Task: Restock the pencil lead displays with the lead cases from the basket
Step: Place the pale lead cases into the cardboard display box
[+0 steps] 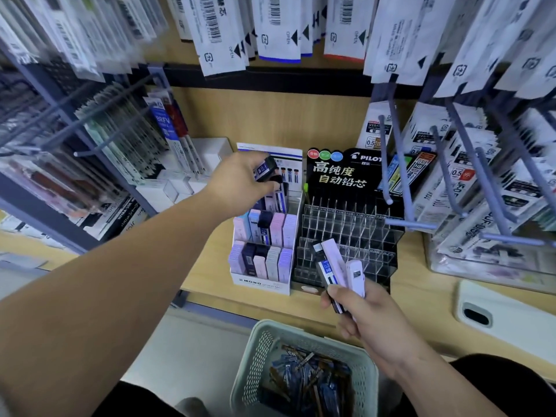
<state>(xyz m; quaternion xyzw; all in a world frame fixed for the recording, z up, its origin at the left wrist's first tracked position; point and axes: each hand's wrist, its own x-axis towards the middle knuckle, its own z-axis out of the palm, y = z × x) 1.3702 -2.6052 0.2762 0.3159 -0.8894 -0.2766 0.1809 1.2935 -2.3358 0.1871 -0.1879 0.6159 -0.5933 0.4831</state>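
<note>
Three lead cases [332, 260] (one dark, two pale) fan out, gripped by the right hand [373, 320]; the left hand [237, 182] pinches a dark case [266, 168] over the MONO display [260, 282].

peg hooks [386, 164] (right side) overhanging pilot rack [346, 230]

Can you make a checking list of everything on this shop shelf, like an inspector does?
Surface: wooden shelf, both displays stand on it.
Job's things: Mono display partly filled; Pilot display slots look empty; basket holds loose lead cases.
Clutter: phone lying on the shelf at the right.
Grippers: left hand grips a dark lead case over the Mono display's back row; right hand holds three cases.
Cables: nothing seen.
Surroundings: refill packs hanging on peg hooks.
</note>
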